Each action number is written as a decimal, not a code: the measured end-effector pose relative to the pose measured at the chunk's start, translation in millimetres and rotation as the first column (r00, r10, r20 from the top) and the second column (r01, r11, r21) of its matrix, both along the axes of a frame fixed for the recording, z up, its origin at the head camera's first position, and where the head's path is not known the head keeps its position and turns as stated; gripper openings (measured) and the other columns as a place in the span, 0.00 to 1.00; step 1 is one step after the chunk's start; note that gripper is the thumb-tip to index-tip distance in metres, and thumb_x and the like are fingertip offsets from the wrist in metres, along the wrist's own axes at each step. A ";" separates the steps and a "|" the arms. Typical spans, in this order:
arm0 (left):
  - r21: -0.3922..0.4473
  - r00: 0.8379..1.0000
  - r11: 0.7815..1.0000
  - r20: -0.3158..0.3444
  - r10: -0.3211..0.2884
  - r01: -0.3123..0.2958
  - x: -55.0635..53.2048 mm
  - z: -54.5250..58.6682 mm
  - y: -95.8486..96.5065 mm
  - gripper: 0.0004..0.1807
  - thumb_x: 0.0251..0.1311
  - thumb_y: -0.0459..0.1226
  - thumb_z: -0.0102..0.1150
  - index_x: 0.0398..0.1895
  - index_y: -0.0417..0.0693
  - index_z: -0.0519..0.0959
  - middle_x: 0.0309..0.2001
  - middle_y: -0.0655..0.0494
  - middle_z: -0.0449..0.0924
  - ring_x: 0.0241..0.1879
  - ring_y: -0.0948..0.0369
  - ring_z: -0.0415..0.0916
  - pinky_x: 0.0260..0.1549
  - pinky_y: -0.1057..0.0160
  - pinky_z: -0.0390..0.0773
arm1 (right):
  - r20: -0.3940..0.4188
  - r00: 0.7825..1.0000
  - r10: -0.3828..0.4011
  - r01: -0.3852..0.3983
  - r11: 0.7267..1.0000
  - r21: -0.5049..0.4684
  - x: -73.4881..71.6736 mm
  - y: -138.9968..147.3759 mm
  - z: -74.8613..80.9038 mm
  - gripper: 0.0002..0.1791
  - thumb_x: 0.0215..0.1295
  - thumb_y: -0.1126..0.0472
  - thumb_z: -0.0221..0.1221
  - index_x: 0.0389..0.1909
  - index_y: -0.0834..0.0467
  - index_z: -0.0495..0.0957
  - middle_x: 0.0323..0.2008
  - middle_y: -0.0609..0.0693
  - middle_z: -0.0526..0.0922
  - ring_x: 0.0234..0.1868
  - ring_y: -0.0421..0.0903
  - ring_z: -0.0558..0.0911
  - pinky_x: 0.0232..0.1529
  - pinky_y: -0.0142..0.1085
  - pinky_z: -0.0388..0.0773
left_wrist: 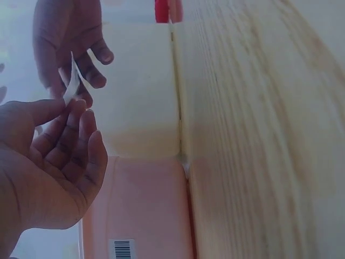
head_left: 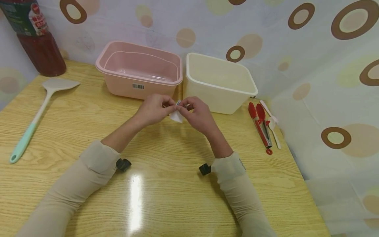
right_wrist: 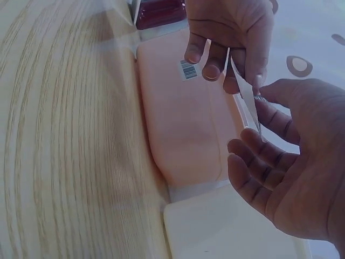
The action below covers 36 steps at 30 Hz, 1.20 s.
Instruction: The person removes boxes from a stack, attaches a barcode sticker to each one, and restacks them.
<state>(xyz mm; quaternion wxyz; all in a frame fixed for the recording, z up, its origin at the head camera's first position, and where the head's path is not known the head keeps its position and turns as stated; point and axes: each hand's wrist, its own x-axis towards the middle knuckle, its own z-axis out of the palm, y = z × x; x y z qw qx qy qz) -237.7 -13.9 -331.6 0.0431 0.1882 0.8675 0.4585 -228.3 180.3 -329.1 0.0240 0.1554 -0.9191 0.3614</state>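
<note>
A small white paper label hangs between both hands, held up in front of the two bins. My left hand pinches one side of it between thumb and index finger. From the other side, my right hand pinches it the same way, and the fingertips of both hands meet at its top. The right wrist view shows the label nearly edge-on, with a bit of dark striped print by the right thumb. The remaining fingers of both hands curl loosely below it.
Behind the hands stand a pink bin with a barcode sticker and a cream bin. A turner with a mint handle and a red-filled bottle are at left. Red-handled tongs, a white fork and a white spoon lie at right.
</note>
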 end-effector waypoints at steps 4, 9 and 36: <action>-0.003 1.000 1.000 -0.003 -0.004 0.004 -0.5 -1.0 0.2 0.12 0.70 0.45 0.61 0.44 0.48 0.87 0.41 0.53 0.88 0.38 0.58 0.80 0.34 0.63 0.75 | -0.010 1.000 -0.006 0.006 1.000 0.000 -0.9 0.8 -0.8 0.12 0.73 0.51 0.61 0.43 0.57 0.83 0.52 0.52 0.79 0.49 0.50 0.83 0.40 0.40 0.81; -0.011 1.000 1.000 -0.021 -0.003 0.003 -0.3 -1.3 -0.1 0.12 0.69 0.45 0.62 0.43 0.49 0.87 0.39 0.54 0.88 0.36 0.58 0.79 0.34 0.63 0.75 | -0.057 0.998 0.013 -0.013 1.000 0.000 -0.8 0.4 -0.3 0.08 0.72 0.56 0.61 0.39 0.57 0.84 0.50 0.52 0.80 0.49 0.49 0.81 0.45 0.42 0.79; 0.067 1.000 0.998 0.005 0.004 -0.004 -5.6 -4.2 -4.7 0.09 0.68 0.39 0.60 0.39 0.43 0.85 0.36 0.50 0.85 0.31 0.59 0.77 0.29 0.65 0.74 | -0.080 0.997 0.021 -0.027 0.996 -0.080 -2.4 2.2 -4.1 0.06 0.75 0.64 0.55 0.39 0.62 0.79 0.51 0.56 0.77 0.50 0.48 0.75 0.49 0.44 0.78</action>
